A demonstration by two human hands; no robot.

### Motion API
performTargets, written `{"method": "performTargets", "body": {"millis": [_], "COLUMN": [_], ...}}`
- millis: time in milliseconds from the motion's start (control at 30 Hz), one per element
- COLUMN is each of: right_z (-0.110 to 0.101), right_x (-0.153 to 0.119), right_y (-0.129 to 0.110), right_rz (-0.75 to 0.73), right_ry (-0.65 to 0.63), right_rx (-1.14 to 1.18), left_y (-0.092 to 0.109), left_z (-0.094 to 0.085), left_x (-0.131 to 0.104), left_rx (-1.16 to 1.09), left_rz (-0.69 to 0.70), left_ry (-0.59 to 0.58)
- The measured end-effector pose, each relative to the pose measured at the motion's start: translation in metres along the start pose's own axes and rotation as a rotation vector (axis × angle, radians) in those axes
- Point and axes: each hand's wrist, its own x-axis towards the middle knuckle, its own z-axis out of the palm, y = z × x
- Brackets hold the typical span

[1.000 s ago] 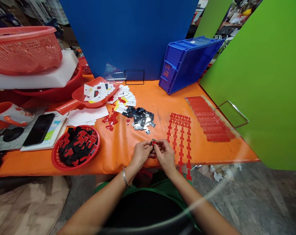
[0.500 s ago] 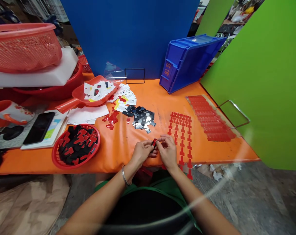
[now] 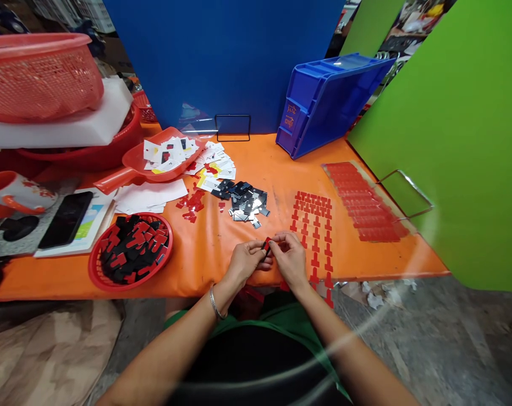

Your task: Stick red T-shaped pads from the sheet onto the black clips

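Near the table's front edge, my left hand (image 3: pixel 248 260) grips a small black plate with a red piece (image 3: pixel 266 245) on its face. The fingers of my right hand (image 3: pixel 290 255) are closed at the red piece, pressing on it from the other side. Just right of that hand lie rows of red T-shaped stickers (image 3: pixel 316 234), some reaching past the table edge. Beyond the hands is a pile of loose black plates (image 3: pixel 248 204). To the left stands a red basket (image 3: pixel 96 269) filled with black plates bearing red pieces.
A red scoop (image 3: pixel 133 164) holds printed cards. Red scraps (image 3: pixel 192 204) lie beside it. At the left are a phone (image 3: pixel 67 219), a mug (image 3: pixel 17 192) and stacked baskets (image 3: pixel 40 79). A blue bin (image 3: pixel 294 115) and red sticker sheets (image 3: pixel 361 203) occupy the right.
Hardly anything differs. Both hands stay on the small plate in the same place, with only a slight shift of the fingers and of the camera view.
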Motion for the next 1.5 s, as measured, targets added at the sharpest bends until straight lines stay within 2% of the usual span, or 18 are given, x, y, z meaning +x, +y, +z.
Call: {"method": "performTargets", "body": {"millis": [200, 300, 400, 467, 567, 633, 867, 1000, 1067, 1167, 1233, 1300, 1367, 1433, 1500], "right_z": [0.002, 0.003, 0.0, -0.003, -0.009, -0.012, -0.011, -0.011, -0.011, -0.01, -0.008, -0.008, -0.007, -0.007, -0.007], "right_x": [-0.001, -0.002, 0.002, 0.007, 0.014, 0.016, 0.015, 0.013, 0.011, 0.01, 0.009, 0.008, 0.006, 0.006, 0.006], "right_y": [-0.001, -0.003, -0.003, -0.001, 0.004, 0.006, 0.005, 0.005, 0.006, 0.009, 0.009, 0.009, 0.008, 0.008, 0.009], "right_rz": [0.037, 0.041, 0.119, 0.195, 0.258, 0.26, 0.256, 0.185, 0.158, 0.224, 0.314, 0.366, 0.36, 0.328, 0.291], "right_ry": [-0.022, 0.007, 0.026, -0.061, -0.273, -0.324, -0.297, -0.281, -0.265, -0.212, -0.205, -0.21, -0.212, -0.207, -0.2], "right_rx": [0.008, -0.003, 0.057, 0.129, 0.198, 0.194, 0.12, 0.031, 0.008, 0.023, 0.058, 0.075, 0.056, 0.015, -0.023], "left_y": [0.002, 0.002, 0.003, 0.003, 0.002, 0.002, 0.0, -0.002, -0.002, 0.002, 0.012, 0.029, 0.052, 0.077, 0.099], "left_z": [0.0, -0.001, -0.002, -0.003, -0.003, -0.003, -0.006, -0.007, -0.006, -0.003, -0.006, -0.017, -0.039, -0.07, -0.107], "left_x": [-0.003, -0.004, -0.006, -0.006, -0.005, -0.004, -0.003, -0.003, -0.004, -0.007, -0.015, -0.028, -0.046, -0.064, -0.08], "left_rx": [-0.004, -0.009, -0.017, -0.024, -0.025, -0.016, -0.008, -0.009, 0.004, 0.016, 0.026, 0.103, 0.288, 0.545, 0.791], "left_rz": [0.014, 0.029, 0.028, 0.032, 0.039, 0.035, 0.027, 0.032, 0.004, -0.003, 0.062, 0.201, 0.4, 0.607, 0.702], "left_ry": [-0.024, -0.043, -0.045, -0.038, -0.035, -0.038, -0.084, -0.141, -0.115, -0.056, -0.088, -0.11, -0.028, 0.189, 0.438]}}
